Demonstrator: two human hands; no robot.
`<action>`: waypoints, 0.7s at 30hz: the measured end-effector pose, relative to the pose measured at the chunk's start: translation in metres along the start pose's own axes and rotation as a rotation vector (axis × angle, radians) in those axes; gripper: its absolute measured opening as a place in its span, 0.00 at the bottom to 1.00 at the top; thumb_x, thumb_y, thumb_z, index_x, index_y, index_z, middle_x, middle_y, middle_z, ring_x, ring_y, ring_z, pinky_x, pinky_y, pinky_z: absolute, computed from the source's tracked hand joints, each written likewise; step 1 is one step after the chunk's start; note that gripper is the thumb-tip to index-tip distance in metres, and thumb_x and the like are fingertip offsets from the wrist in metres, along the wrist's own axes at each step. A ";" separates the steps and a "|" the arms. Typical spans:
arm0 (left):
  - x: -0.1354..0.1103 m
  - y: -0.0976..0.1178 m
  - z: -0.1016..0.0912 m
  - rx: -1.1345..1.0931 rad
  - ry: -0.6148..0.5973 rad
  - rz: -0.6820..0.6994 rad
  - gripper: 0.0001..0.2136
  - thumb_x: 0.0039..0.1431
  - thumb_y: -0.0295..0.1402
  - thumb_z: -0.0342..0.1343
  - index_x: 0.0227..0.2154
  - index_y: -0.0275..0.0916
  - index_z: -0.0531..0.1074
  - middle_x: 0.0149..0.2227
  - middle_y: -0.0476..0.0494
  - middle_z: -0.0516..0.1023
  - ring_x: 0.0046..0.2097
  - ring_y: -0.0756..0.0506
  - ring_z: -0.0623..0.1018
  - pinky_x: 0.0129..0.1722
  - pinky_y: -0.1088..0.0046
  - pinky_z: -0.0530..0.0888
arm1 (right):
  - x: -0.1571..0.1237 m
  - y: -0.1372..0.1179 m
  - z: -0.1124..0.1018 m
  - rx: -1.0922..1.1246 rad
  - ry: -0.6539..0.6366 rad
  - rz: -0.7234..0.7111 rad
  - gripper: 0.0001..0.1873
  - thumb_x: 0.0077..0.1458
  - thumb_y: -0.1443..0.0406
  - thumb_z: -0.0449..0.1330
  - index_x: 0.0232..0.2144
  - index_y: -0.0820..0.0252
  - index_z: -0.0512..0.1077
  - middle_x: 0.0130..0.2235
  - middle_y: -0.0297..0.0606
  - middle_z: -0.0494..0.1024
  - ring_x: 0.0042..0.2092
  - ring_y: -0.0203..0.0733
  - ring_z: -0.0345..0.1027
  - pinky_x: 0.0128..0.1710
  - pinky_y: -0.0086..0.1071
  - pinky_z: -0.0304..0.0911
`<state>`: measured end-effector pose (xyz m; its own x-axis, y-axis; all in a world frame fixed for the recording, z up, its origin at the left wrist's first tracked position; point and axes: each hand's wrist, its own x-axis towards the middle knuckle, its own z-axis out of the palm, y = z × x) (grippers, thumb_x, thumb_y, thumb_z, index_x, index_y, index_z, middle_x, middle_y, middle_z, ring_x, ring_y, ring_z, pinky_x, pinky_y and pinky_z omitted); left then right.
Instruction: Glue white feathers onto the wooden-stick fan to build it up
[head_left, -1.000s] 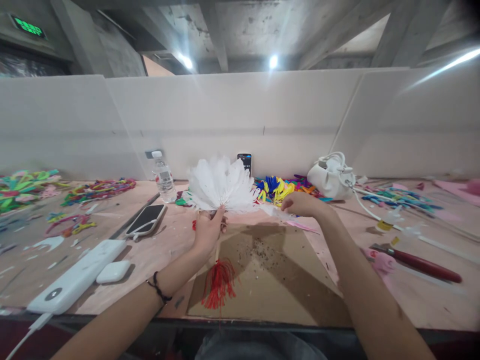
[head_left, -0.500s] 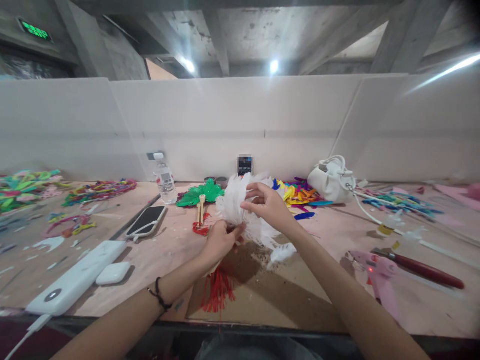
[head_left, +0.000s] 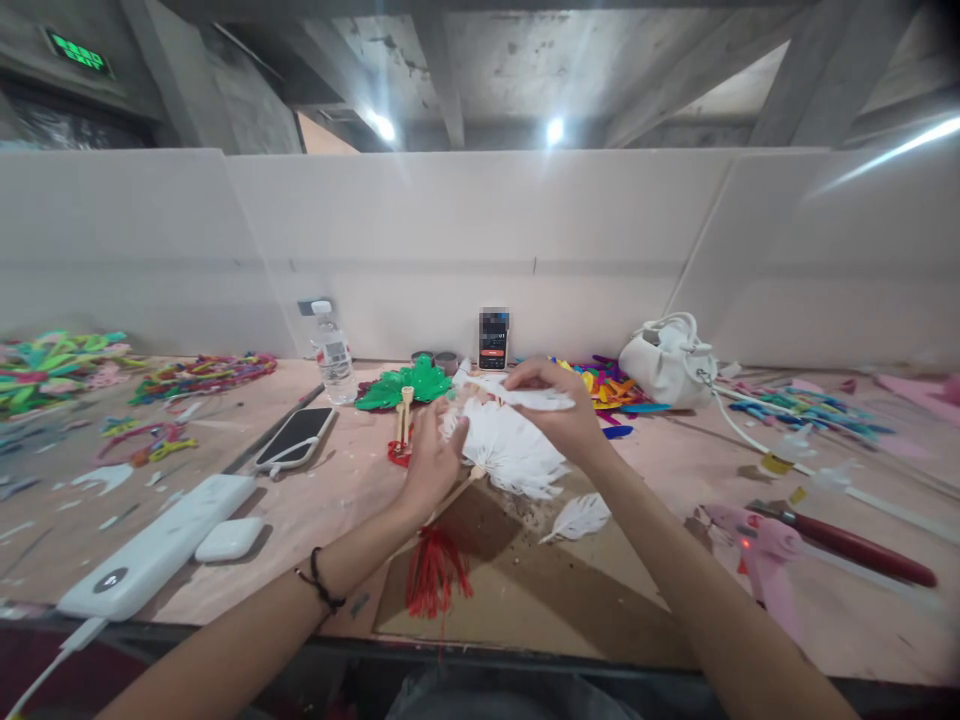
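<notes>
Tabletop [head_left: 315, 510]: right hand [head_left: 564, 425] and feather [head_left: 541, 400] seemingly half-hide fan [head_left: 510, 458].

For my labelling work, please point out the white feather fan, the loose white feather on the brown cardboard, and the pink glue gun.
white feather fan [head_left: 517, 455]: head view, middle of the feathers.
loose white feather [head_left: 579, 517]: head view, middle of its vane.
pink glue gun [head_left: 763, 548]: head view, on its body.

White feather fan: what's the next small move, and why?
Likely lower the single feather in the right hand onto the white feather fan and line its quill up with the handle end. The left hand holds the fan over the cardboard, and the feather sits just above the fan's upper edge.
</notes>
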<state>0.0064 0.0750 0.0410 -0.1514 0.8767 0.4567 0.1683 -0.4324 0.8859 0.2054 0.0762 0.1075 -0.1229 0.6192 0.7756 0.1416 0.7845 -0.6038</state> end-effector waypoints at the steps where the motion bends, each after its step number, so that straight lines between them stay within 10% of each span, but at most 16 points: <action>1: 0.003 0.002 -0.001 -0.034 0.007 -0.011 0.24 0.62 0.56 0.59 0.47 0.40 0.78 0.54 0.33 0.80 0.57 0.34 0.77 0.54 0.57 0.75 | -0.003 0.000 0.004 -0.023 -0.048 -0.049 0.08 0.51 0.62 0.70 0.34 0.56 0.76 0.39 0.38 0.81 0.42 0.46 0.76 0.46 0.39 0.71; 4: 0.009 0.005 -0.003 -0.157 -0.010 -0.062 0.27 0.66 0.60 0.50 0.36 0.39 0.79 0.39 0.37 0.82 0.43 0.39 0.81 0.43 0.62 0.78 | -0.011 0.002 0.018 -0.117 -0.237 -0.174 0.06 0.50 0.68 0.67 0.34 0.56 0.76 0.39 0.38 0.82 0.43 0.47 0.76 0.48 0.39 0.70; 10: 0.009 0.010 -0.006 -0.234 0.001 -0.052 0.18 0.55 0.51 0.67 0.30 0.38 0.79 0.31 0.46 0.80 0.34 0.45 0.77 0.35 0.71 0.73 | -0.021 0.009 0.031 -0.391 -0.464 -0.262 0.22 0.47 0.79 0.56 0.41 0.56 0.78 0.46 0.43 0.83 0.48 0.49 0.76 0.49 0.39 0.70; 21: -0.004 0.029 -0.002 -0.254 -0.203 -0.024 0.20 0.55 0.44 0.69 0.47 0.36 0.80 0.24 0.49 0.80 0.27 0.46 0.77 0.31 0.71 0.70 | -0.009 0.006 0.010 -0.573 -0.179 -0.406 0.10 0.68 0.69 0.58 0.45 0.58 0.79 0.47 0.44 0.84 0.50 0.46 0.78 0.51 0.38 0.71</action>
<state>0.0101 0.0583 0.0645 0.0494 0.9002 0.4326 -0.0852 -0.4277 0.8999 0.1971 0.0757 0.0950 -0.4272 0.3177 0.8465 0.5371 0.8423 -0.0451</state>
